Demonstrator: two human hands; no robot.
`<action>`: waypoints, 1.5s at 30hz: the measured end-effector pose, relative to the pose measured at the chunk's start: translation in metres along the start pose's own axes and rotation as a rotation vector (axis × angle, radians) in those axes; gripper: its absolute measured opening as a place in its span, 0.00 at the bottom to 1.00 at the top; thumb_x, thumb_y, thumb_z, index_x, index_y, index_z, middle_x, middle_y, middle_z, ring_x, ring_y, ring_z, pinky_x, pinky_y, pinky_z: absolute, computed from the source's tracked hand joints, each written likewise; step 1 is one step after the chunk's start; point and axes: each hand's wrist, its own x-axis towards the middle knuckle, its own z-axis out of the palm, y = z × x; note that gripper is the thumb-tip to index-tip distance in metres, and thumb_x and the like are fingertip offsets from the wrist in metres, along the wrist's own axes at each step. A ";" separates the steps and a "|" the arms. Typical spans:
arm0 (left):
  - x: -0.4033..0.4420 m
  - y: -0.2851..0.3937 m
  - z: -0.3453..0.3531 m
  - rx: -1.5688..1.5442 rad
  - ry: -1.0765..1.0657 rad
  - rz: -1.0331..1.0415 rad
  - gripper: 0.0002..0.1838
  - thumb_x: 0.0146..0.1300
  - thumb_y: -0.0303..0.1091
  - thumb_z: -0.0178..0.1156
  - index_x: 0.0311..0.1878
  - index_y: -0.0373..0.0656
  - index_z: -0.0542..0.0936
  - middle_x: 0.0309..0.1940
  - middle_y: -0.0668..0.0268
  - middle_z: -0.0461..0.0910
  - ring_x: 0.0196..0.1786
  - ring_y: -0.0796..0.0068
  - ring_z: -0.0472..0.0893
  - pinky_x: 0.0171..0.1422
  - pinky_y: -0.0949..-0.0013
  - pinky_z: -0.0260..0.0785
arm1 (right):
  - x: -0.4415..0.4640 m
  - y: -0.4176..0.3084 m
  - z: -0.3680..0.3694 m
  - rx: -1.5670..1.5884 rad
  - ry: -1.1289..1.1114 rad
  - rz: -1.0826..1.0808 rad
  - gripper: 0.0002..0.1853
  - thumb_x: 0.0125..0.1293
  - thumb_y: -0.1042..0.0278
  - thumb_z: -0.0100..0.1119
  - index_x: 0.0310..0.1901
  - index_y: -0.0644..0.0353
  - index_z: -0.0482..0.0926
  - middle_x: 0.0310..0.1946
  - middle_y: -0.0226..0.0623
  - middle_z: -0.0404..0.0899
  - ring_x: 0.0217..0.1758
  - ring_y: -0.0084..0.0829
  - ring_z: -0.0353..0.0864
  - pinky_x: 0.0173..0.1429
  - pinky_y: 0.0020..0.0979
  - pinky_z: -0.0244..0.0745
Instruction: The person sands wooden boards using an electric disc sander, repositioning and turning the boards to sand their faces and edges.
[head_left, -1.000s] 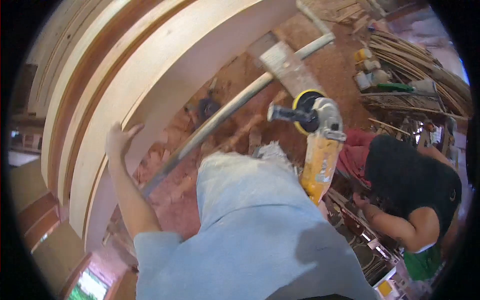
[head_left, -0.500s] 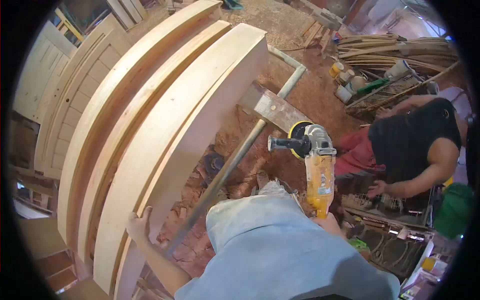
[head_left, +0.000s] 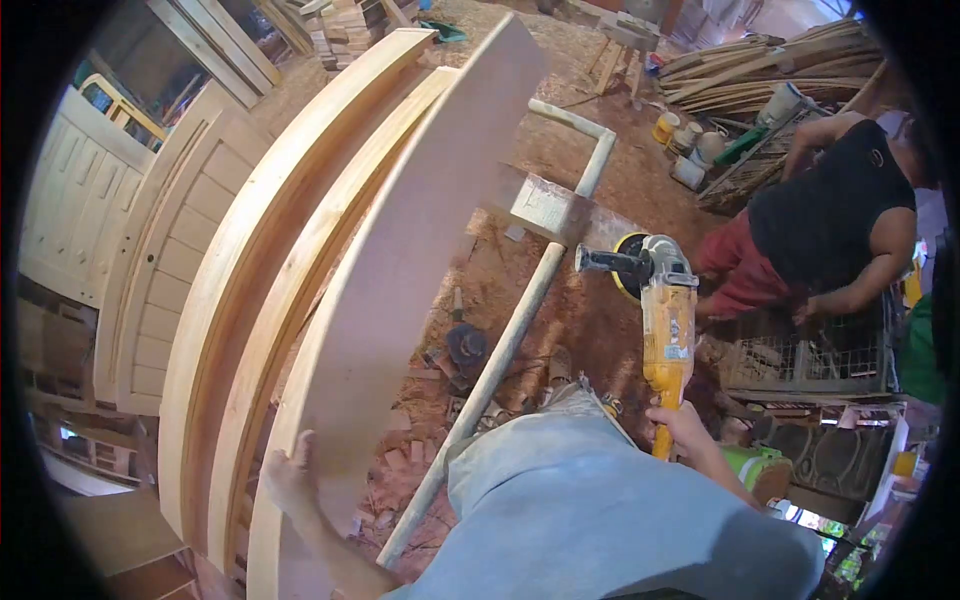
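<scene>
The nearest curved wooden board (head_left: 400, 280) stands tipped on edge, its broad smooth face turned toward me. My left hand (head_left: 292, 475) grips its near end, thumb over the top edge; part of the fingers is hidden. Beside it, further left, lie two more curved pieces, a middle one (head_left: 305, 255) and an outer one (head_left: 255, 215). My right hand (head_left: 680, 428) is wrapped around the rear handle of a yellow angle grinder (head_left: 668, 330). The tool has a black side handle (head_left: 610, 261) and a yellow-edged disc (head_left: 629, 268). It is held away from the wood.
A metal pipe frame (head_left: 500, 360) and a wooden beam (head_left: 545, 205) run under and beside the boards. Another person (head_left: 835, 220) is at the right near a wire crate (head_left: 800, 360). Panelled doors (head_left: 190, 270) lean at left. Wood scraps and tools litter the floor.
The nearest curved board has been tipped up, from top edge showing to broad face showing, with my left hand on it. The grinder sits slightly further right in view, still in my right hand.
</scene>
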 end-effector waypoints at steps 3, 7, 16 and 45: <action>0.063 -0.033 0.006 -0.325 -0.020 0.274 0.41 0.55 0.71 0.73 0.18 0.36 0.74 0.14 0.55 0.72 0.19 0.54 0.71 0.27 0.50 0.62 | 0.004 0.002 0.004 -0.003 0.045 0.008 0.18 0.60 0.72 0.71 0.51 0.63 0.76 0.29 0.35 0.78 0.24 0.31 0.81 0.29 0.35 0.78; 0.106 0.016 -0.006 -0.388 -0.243 0.132 0.43 0.59 0.70 0.71 0.16 0.37 0.67 0.13 0.64 0.60 0.20 0.72 0.65 0.24 0.54 0.58 | 0.002 -0.002 0.009 -0.085 0.090 -0.023 0.16 0.60 0.71 0.72 0.47 0.65 0.78 0.28 0.36 0.80 0.24 0.32 0.82 0.29 0.35 0.79; 0.136 0.078 0.051 -0.118 -0.267 0.200 0.44 0.58 0.72 0.70 0.19 0.30 0.76 0.18 0.44 0.77 0.25 0.47 0.80 0.34 0.47 0.71 | -0.003 0.004 0.014 -0.132 0.160 -0.111 0.13 0.55 0.77 0.71 0.42 0.67 0.79 0.28 0.36 0.80 0.24 0.32 0.83 0.28 0.34 0.80; 0.017 -0.024 0.015 0.048 -0.605 0.290 0.34 0.28 0.54 0.84 0.29 0.33 0.81 0.84 0.36 0.43 0.84 0.27 0.44 0.86 0.33 0.37 | 0.094 -0.108 0.050 -0.001 0.042 -0.223 0.20 0.58 0.77 0.63 0.52 0.59 0.71 0.31 0.35 0.74 0.21 0.33 0.78 0.25 0.36 0.78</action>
